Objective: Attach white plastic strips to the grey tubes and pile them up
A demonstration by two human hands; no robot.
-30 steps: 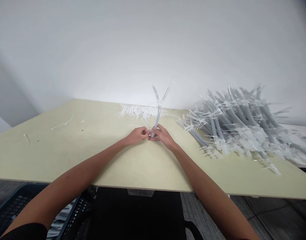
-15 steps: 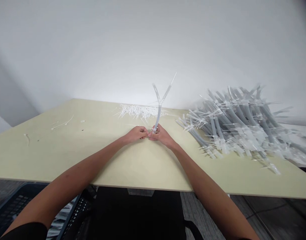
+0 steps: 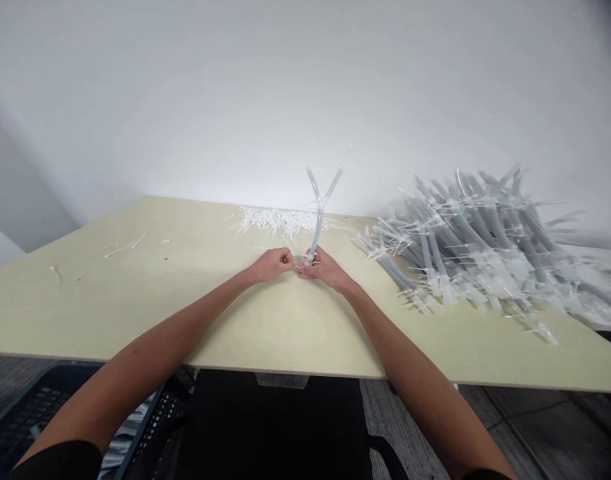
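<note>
A smooth, translucent Y-tube (image 3: 318, 230) rose toward twelve o'clock.
The right hand (image 3: 320, 265) pinched its base; the left hand (image 3: 276, 265) pressed fingertips together, contents unclear. Flexible tubes (image 3: 489, 223) lay heaped at three o'clock.

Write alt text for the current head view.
A person's right grip holds a Y-shaped tube fork-up at a pale table; the left grip, curled, is close beside it. Beyond lie piled white ties, with a heap of tubes to the right.

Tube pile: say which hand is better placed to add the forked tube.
Right, probably: the right hand grips the forked tube and is nearer the tube pile than the left hand.
</note>
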